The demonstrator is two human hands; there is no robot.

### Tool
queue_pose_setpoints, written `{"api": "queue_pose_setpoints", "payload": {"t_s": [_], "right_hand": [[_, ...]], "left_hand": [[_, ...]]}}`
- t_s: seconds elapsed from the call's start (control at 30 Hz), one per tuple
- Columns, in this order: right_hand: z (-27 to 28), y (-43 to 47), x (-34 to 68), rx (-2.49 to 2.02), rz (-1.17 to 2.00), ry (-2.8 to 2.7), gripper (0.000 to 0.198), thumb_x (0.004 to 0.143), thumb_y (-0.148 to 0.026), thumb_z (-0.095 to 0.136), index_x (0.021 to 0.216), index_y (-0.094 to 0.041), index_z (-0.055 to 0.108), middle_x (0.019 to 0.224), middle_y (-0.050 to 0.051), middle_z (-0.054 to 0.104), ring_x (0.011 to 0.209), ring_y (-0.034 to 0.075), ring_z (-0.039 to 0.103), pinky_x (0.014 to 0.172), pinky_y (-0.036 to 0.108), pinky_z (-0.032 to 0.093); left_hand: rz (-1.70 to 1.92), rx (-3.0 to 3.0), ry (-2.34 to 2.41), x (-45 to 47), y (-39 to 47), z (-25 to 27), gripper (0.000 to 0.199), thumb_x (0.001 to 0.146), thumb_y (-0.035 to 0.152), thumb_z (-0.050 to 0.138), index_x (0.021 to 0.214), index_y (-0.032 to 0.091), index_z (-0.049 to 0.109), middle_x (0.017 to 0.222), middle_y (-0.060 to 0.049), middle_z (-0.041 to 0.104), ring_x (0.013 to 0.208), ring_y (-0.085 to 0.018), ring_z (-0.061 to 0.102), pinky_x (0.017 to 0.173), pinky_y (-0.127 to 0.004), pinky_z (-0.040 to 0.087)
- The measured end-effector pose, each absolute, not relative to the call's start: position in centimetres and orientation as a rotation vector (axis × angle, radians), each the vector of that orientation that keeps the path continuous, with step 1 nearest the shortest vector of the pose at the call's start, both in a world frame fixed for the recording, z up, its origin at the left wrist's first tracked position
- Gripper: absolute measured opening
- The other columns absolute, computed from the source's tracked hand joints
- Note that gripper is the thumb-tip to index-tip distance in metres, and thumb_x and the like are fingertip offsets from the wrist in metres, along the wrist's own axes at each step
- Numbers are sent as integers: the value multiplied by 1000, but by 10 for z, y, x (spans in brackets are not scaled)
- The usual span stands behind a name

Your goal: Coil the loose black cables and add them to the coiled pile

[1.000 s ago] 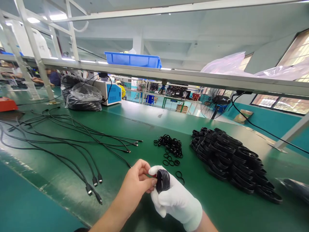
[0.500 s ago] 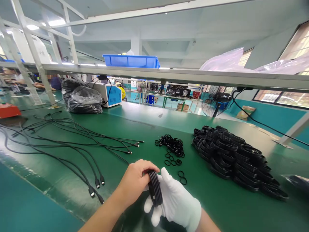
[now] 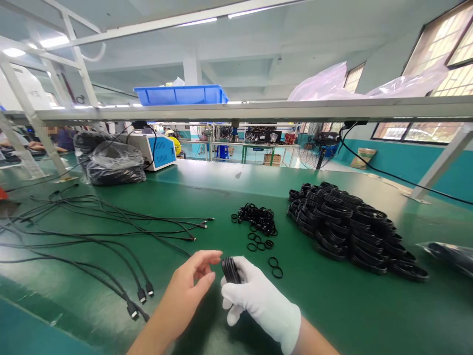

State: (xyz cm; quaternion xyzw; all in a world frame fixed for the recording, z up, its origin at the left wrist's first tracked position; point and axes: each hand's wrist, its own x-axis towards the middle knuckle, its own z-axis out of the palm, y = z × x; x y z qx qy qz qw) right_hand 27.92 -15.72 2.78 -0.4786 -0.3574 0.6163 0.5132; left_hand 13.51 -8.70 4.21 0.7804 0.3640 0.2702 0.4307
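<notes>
A coiled black cable (image 3: pixel 230 270) is gripped in my right hand (image 3: pixel 254 296), which wears a white glove. My bare left hand (image 3: pixel 192 283) is just left of the coil, thumb and fingers apart, with nothing between them. Beyond the hands, several loose black rubber rings (image 3: pixel 260 241) lie on the green table (image 3: pixel 207 197), beside a small heap of similar rings (image 3: pixel 256 217). To the left, several uncoiled black cables (image 3: pixel 111 241) stretch over the tabletop, their metal plugs pointing my way. On the right rises a large pile of coiled black cables (image 3: pixel 340 222).
A shelf (image 3: pixel 258 111) crosses above the table, carrying a blue bin (image 3: pixel 181 94) and pinkish plastic bags (image 3: pixel 321 81). At the back left sit a black plastic bag (image 3: pixel 114 158) and a white-and-blue machine (image 3: pixel 157 150). A clear bag (image 3: pixel 449 254) lies at right. People sit far left.
My left hand has let go of the coiled cable and moved left, its fingers opening. My right hand has turned and closed round the coil. The view has shifted slightly to the right.
</notes>
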Motion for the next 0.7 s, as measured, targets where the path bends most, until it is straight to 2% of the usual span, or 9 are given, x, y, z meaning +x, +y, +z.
{"api": "queue_pose_setpoints", "payload": {"t_s": [0.13,0.23,0.33,0.4,0.5,0.7], "right_hand": [[31,-158,275,-1216,1558,-951,40,61,-14,53,100,-14,45,62,-4,55,42,9,53,44,23,43],[35,-159,273,-1215,1617,-980,39,58,-14,56,96,-14,47,63,-2,57,48,11,55,49,26,44],[41,-162,276,-1209,1366,-1000,21,65,-20,57,84,-15,50,70,-2,55,62,10,53,58,24,42],[45,-163,281,-1278,1152,-984,7,73,-23,51,73,-16,49,65,-4,49,61,8,46,57,21,38],[49,-164,286,-1406,1096,-1058,12,76,-21,45,64,-17,47,57,-5,42,55,7,38,52,21,32],[45,-163,292,-1391,1259,-1251,10,74,-18,42,70,-17,51,61,-3,47,55,9,45,54,22,35]], "left_hand": [[788,2075,782,141,-92,34,35,78,10,44,104,26,62,96,-1,59,79,-14,56,73,-24,44],[902,2177,703,146,-92,28,31,79,7,43,88,24,66,90,-1,59,81,-13,57,72,-22,44],[987,2195,686,146,-88,23,28,78,6,45,84,23,66,84,0,58,77,-13,58,69,-21,44],[1019,2167,685,144,-85,21,24,78,7,49,84,23,66,82,0,59,76,-13,58,69,-21,44],[1019,2131,684,144,-81,18,18,78,10,54,83,22,66,80,0,60,75,-13,58,68,-21,44],[1035,2111,701,145,-82,15,24,76,6,51,82,22,68,80,0,62,75,-13,59,68,-21,44]]}}
